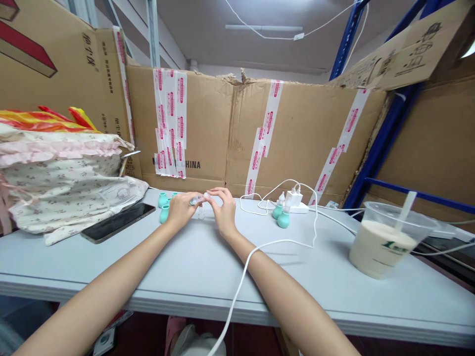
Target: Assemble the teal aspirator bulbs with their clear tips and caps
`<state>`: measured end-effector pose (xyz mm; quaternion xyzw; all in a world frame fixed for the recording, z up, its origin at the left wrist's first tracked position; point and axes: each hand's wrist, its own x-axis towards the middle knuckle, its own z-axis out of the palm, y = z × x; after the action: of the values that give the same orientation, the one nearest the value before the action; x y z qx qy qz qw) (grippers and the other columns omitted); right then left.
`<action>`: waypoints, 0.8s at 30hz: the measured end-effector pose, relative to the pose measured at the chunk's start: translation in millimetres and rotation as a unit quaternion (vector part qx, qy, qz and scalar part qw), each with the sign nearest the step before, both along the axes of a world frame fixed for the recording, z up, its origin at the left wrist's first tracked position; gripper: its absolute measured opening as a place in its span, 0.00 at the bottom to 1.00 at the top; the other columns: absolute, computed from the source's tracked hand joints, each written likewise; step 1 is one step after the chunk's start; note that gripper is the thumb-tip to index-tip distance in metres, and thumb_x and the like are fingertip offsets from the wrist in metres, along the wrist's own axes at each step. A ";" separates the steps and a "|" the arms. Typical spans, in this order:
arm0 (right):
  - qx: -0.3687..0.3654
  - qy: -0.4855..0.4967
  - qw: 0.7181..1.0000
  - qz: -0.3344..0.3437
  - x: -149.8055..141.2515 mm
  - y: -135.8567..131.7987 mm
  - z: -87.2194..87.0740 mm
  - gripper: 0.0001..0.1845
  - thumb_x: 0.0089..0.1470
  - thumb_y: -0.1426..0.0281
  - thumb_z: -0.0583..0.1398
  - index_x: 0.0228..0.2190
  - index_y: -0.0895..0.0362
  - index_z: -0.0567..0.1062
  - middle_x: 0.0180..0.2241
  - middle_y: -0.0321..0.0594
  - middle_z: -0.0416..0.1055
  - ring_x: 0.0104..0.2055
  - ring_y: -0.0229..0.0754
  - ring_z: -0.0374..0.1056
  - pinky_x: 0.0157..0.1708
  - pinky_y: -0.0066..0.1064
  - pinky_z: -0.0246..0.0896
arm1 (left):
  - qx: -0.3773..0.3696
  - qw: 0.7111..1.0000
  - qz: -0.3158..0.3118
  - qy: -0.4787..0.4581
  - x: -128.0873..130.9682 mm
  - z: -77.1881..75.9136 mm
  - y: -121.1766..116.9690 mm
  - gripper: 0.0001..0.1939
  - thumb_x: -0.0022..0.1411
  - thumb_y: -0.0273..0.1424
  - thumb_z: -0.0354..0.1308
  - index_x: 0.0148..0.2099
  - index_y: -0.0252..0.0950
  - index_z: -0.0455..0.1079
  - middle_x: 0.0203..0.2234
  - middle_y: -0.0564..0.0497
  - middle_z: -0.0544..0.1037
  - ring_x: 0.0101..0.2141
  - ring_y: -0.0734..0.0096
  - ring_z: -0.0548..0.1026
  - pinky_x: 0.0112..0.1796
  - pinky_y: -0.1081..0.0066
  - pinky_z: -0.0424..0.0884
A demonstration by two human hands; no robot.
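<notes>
Both hands meet over the middle of the table. My left hand [180, 210] is closed on a small clear plastic nozzle [196, 200], partly hidden by the fingers. My right hand [224, 210] pinches the nozzle's other end, thumb and forefinger together; whether this end is a separate tip I cannot tell. Something clear [201, 213] shows just below the fingertips, too faint to name. Beside my left hand stand several teal rubber bulbs [164, 213], some partly covered by it. To the right are two teal bulbs [283, 219] with clear nozzles fitted on top.
A white cable [282, 241] loops across the table and over my right forearm from a charger on a power strip [299, 208]. A phone [118, 222] and floral cloth bag [70, 183] lie left. A drink cup with straw [384, 247] stands right. Cardboard [208, 128] walls the back.
</notes>
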<state>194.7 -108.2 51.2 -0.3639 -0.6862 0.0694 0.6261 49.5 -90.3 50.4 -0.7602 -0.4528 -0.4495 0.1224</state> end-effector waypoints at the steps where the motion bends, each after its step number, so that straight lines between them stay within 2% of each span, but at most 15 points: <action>1: 0.002 0.013 1.000 -0.003 0.0 -0.1 0.0 0.09 0.53 0.65 0.56 0.30 0.55 0.74 0.37 0.39 0.70 0.43 0.39 0.65 0.46 0.32 0.55 | 0.000 1.000 0.002 0.000 -0.1 -0.3 0.2 0.13 0.59 0.34 0.51 0.26 0.39 0.72 0.30 0.53 0.79 0.29 0.70 0.74 0.30 0.74 0.61; 3: 0.003 0.049 0.999 0.006 -0.2 1.4 0.4 0.09 0.51 0.65 0.57 0.27 0.56 0.75 0.34 0.38 0.70 0.40 0.38 0.65 0.44 0.32 0.56 | -0.001 1.000 0.006 0.000 -0.7 -0.2 0.4 0.12 0.59 0.33 0.51 0.27 0.39 0.72 0.29 0.53 0.79 0.29 0.70 0.74 0.30 0.74 0.61; 6: -0.029 0.121 0.991 0.058 0.0 7.9 2.0 0.09 0.47 0.64 0.60 0.23 0.57 0.75 0.30 0.38 0.70 0.37 0.38 0.66 0.41 0.31 0.58 | 0.008 1.000 0.006 0.011 -2.3 1.0 -0.3 0.10 0.58 0.31 0.50 0.31 0.39 0.73 0.28 0.53 0.79 0.30 0.69 0.74 0.30 0.74 0.61; 11: -0.101 0.174 0.968 0.150 4.7 19.4 4.5 0.07 0.38 0.66 0.65 0.20 0.56 0.76 0.29 0.38 0.71 0.38 0.39 0.67 0.43 0.33 0.58 | 0.053 0.996 0.008 0.076 -5.7 4.0 -3.5 0.12 0.57 0.26 0.49 0.37 0.39 0.73 0.30 0.51 0.78 0.32 0.67 0.73 0.31 0.72 0.62; 18: -0.135 0.173 0.962 0.161 4.4 20.3 3.4 0.07 0.39 0.65 0.63 0.22 0.57 0.75 0.28 0.37 0.72 0.34 0.38 0.66 0.42 0.32 0.57 | 0.096 0.987 0.040 0.125 -8.5 7.0 -5.4 0.13 0.55 0.24 0.48 0.35 0.38 0.74 0.24 0.49 0.75 0.29 0.67 0.71 0.29 0.71 0.60; 24: -0.159 0.221 0.948 0.166 -4.7 20.7 -2.9 0.10 0.41 0.64 0.61 0.24 0.58 0.73 0.27 0.37 0.72 0.32 0.38 0.65 0.37 0.30 0.59 | 0.109 0.983 0.040 0.141 -10.9 5.3 -2.0 0.14 0.54 0.23 0.47 0.35 0.38 0.73 0.25 0.49 0.75 0.29 0.67 0.70 0.30 0.70 0.60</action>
<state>190.1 -87.6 48.3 -0.3154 -0.5610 0.3594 0.6758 38.7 -92.3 55.7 -0.7793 -0.4094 -0.3793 0.2851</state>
